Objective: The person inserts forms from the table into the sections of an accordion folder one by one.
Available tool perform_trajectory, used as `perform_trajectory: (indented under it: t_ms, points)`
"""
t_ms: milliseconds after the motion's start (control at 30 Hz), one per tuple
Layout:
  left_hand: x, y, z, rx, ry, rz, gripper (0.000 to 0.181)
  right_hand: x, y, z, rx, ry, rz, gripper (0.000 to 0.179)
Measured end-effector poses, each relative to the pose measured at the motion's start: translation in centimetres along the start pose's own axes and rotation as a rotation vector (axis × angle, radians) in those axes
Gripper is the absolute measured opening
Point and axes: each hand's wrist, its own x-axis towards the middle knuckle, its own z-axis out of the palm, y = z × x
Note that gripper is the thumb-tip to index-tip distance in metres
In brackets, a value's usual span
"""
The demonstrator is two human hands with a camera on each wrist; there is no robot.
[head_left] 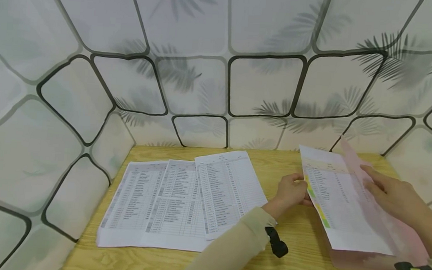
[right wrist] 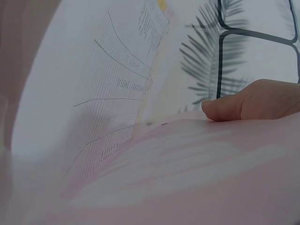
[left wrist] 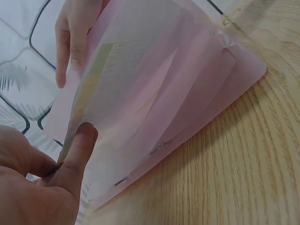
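A translucent pink folder (head_left: 404, 236) stands partly opened at the right of the table. Inside it is a printed sheet (head_left: 331, 201) with yellow and green marks along its left edge. My left hand (head_left: 291, 192) pinches that edge between thumb and fingers, seen close in the left wrist view, where the left hand (left wrist: 42, 183) is at lower left. My right hand (head_left: 399, 198) holds the folder's pink cover. In the right wrist view, the right hand (right wrist: 262, 101) shows at the cover's edge. Small metal fasteners (left wrist: 158, 148) show near the folder's lower edge.
Three overlapping printed table sheets (head_left: 174, 199) lie on the left half of the wooden table (head_left: 294, 249). A patterned wall covering (head_left: 264, 88) with dark outlines and palm leaves rises behind the table and along both sides.
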Motion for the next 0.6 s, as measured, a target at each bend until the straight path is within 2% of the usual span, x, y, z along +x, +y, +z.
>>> perform_trajectory:
  t_ms: [300,433,600]
  points:
    - [0.48,-0.39,0.35,-0.014,-0.01,-0.017,0.027,0.06,-0.12,0.14,0.001,0.012,-0.003,0.056]
    - [0.64,-0.52,0.6,0.015,-0.009,-0.028,0.026,0.08,-0.16,0.15,0.005,0.014,0.002,0.057]
    - [0.55,-0.41,0.96,0.092,0.047,-0.001,0.023,0.22,-0.2,0.26,-0.003,0.038,-0.024,0.055]
